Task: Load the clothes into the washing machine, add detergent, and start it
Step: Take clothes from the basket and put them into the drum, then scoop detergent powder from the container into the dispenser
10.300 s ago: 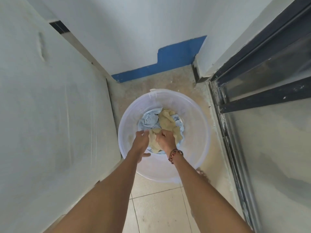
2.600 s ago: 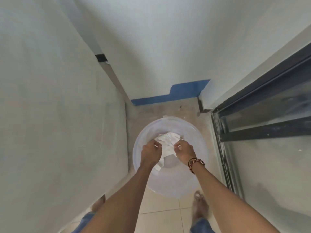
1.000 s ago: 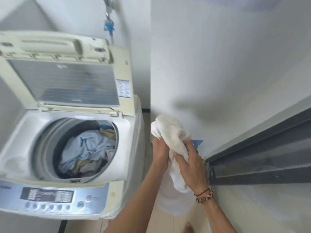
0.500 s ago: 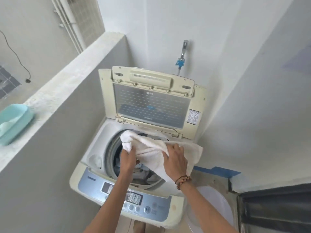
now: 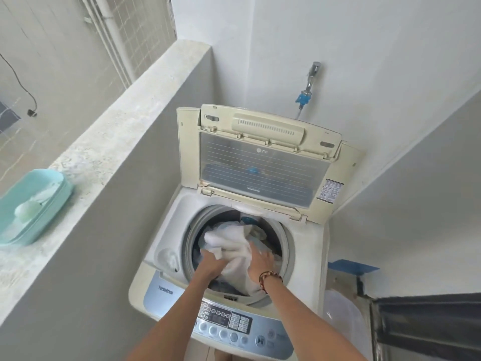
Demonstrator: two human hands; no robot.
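A cream top-load washing machine (image 5: 309, 256) stands in the corner with its lid (image 5: 260, 162) raised. A white towel (image 5: 231, 243) lies in the drum on top of blue and pale clothes (image 5: 260, 231). My left hand (image 5: 209, 264) is inside the drum, its fingers closed on the towel's lower left edge. My right hand (image 5: 260, 259), with a beaded bracelet at the wrist, presses flat on the towel's right side with fingers spread. The control panel (image 5: 229, 324) with round buttons runs along the machine's near edge.
A concrete ledge (image 5: 109, 142) runs along the left, with a mint green tub (image 5: 31, 204) of white contents on it. A tap (image 5: 309, 82) sticks out of the wall behind the machine. A translucent laundry bucket (image 5: 343, 316) stands on the floor to the right, beside a dark door frame (image 5: 426, 327).
Both hands lifted the white towel out of the bucket, carried it left over the machine and lowered it into the drum. The right hand has loosened from a grip to a flat press.
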